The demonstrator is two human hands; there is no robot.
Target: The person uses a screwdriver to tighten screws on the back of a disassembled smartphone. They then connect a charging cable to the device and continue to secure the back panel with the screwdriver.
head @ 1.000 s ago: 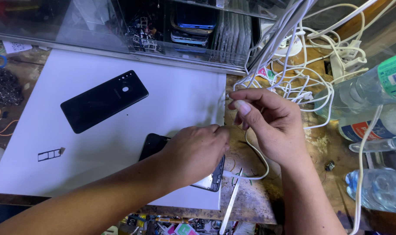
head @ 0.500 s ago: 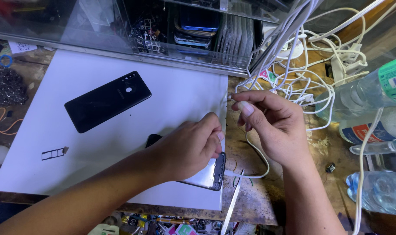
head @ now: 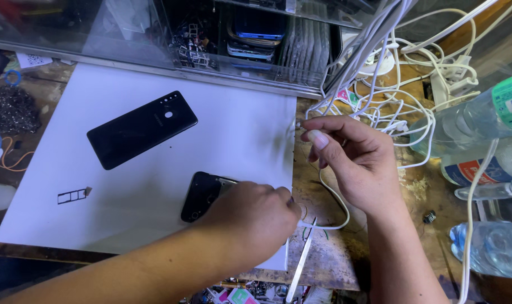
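Observation:
My left hand (head: 250, 217) rests on a dark opened phone body (head: 202, 195) near the front edge of a white mat (head: 233, 135), covering most of it. My right hand (head: 351, 155) is raised just right of the mat, thumb and fingers pinched on a thin white cable (head: 332, 202) that loops down toward my left hand's fingertips. A black phone back cover (head: 140, 128) lies apart on the mat, further back and to the left. A small SIM tray (head: 73, 195) lies on the mat at the left.
A tangle of white cables (head: 396, 73) fills the back right. Plastic bottles (head: 486, 118) lie at the right edge. A clear case with phones and parts (head: 239, 39) stands behind the mat. Metal tweezers (head: 300, 264) lie on the worn wooden bench at the front.
My left hand has slid right and slightly forward along the phone body, uncovering its left end. My right hand has kept its pinch on the cable and has barely moved.

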